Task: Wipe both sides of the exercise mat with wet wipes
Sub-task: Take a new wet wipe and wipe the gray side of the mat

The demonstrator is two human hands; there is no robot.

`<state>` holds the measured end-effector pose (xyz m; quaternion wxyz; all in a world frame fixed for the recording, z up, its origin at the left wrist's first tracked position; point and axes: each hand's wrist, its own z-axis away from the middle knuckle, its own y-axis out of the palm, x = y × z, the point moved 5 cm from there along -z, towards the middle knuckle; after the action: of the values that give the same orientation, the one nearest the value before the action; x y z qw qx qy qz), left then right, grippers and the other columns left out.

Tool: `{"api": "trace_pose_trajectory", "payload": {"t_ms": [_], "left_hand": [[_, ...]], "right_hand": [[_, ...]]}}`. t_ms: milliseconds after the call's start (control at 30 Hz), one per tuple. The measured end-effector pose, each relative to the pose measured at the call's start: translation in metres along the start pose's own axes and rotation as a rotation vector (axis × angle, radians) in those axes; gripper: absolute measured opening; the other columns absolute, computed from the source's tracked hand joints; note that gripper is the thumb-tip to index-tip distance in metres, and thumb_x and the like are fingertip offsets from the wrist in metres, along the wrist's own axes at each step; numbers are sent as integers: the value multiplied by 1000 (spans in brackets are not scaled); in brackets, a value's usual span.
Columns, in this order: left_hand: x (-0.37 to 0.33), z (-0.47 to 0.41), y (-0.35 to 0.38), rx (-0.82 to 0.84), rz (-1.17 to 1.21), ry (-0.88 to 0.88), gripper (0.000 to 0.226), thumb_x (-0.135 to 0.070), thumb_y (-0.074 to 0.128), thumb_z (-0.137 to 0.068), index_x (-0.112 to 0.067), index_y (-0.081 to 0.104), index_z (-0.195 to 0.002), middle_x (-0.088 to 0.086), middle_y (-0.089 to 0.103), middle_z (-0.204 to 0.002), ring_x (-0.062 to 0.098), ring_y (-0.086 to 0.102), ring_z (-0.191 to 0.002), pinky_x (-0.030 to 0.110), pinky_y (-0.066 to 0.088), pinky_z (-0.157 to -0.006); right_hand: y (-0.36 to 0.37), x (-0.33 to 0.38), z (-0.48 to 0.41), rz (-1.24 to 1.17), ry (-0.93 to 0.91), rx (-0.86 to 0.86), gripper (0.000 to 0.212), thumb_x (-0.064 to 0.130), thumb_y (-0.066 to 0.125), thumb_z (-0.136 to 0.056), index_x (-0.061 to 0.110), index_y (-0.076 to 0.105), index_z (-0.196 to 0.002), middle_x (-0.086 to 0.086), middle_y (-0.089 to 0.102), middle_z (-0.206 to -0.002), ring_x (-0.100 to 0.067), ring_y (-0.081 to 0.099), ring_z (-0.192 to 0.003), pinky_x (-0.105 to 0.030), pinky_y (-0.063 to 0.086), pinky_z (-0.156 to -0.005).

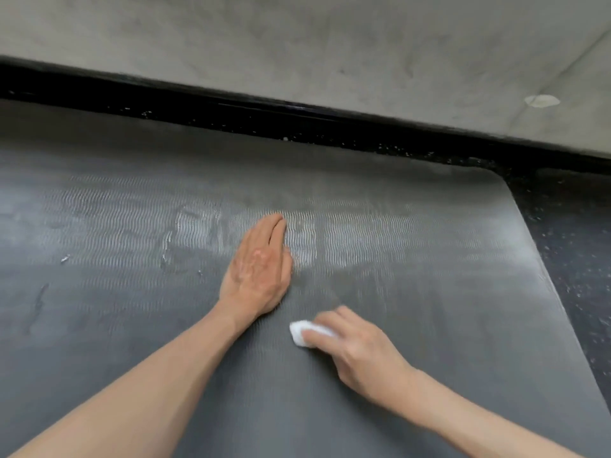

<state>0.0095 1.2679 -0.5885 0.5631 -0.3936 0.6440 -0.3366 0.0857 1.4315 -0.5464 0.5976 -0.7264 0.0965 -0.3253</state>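
We saw the left grip [258, 269] flat on the grey exercise mat [413, 233], fingers straight and pressed together, holding nothing. The right grip [358, 350] curled its fingers over a folded wet wipe [301, 331], pinning it to the mat, which lay on the dark floor [568, 246].

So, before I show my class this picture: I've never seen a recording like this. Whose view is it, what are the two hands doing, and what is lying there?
There is no machine here. A person wears a camera on the head that looks forward and down, so you see their own arms. They work over a dark grey exercise mat spread on a black speckled floor beside a grey wall. The left hand rests flat on the mat, fingers straight. The right hand holds a folded white wet wipe against the mat. Shiny streaks near the left hand look wet.
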Motion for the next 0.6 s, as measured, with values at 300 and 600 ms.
{"api": "trace_pose_trajectory", "payload": {"t_ms": [300, 600], "left_hand": [[-4, 1, -5, 44, -40, 1, 51, -24, 35, -96, -1, 46, -140, 10, 44, -146, 24, 40, -137, 39, 31, -115], [-2, 2, -7, 42, -57, -13, 51, -27, 37, -97, -3, 45, -141, 8, 42, -147, 21, 37, -138, 36, 26, -118]], "right_hand": [[-15, -66, -76, 30, 74, -95, 31, 1, 46, -85, 9, 65, -109, -10, 57, -94, -28, 48, -79, -40, 48, -64], [-42, -151, -186, 123, 176, -157, 34, -13, 56, -74, 7, 72, -96, -13, 61, -86, -36, 55, -75, -35, 43, -58]]}}
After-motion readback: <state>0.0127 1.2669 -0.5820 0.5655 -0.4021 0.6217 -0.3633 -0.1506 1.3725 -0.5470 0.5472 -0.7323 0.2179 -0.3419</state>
